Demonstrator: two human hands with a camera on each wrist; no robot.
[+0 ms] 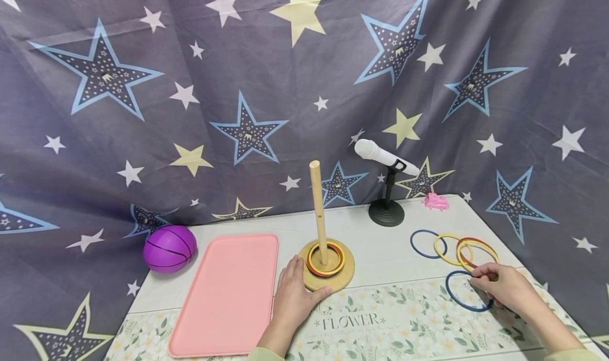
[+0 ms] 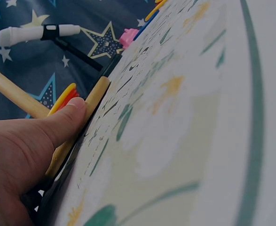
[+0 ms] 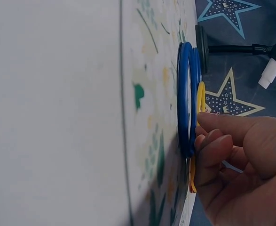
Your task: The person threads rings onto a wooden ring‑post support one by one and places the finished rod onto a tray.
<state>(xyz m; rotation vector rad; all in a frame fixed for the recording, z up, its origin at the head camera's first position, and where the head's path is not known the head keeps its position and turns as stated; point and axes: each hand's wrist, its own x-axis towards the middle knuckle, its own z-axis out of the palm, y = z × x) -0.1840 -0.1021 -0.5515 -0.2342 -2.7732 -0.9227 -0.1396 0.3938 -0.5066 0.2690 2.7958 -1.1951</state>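
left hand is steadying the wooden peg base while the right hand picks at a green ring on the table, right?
Not quite: the head view shows the right hand at a blue ring, not a green one. The left hand does rest against the wooden peg base.

Soft, even light gives a sharp head view with faint shadows, while both wrist views blur up close.

Pink tray [image 1: 223, 292], purple ball [image 1: 169, 248], blue, yellow and red rings [image 1: 457, 250], star-patterned grey curtain [image 1: 142, 112].

Matt wooden peg base [image 1: 328, 274]; glossy, seemingly plastic blue ring [image 1: 463, 292].
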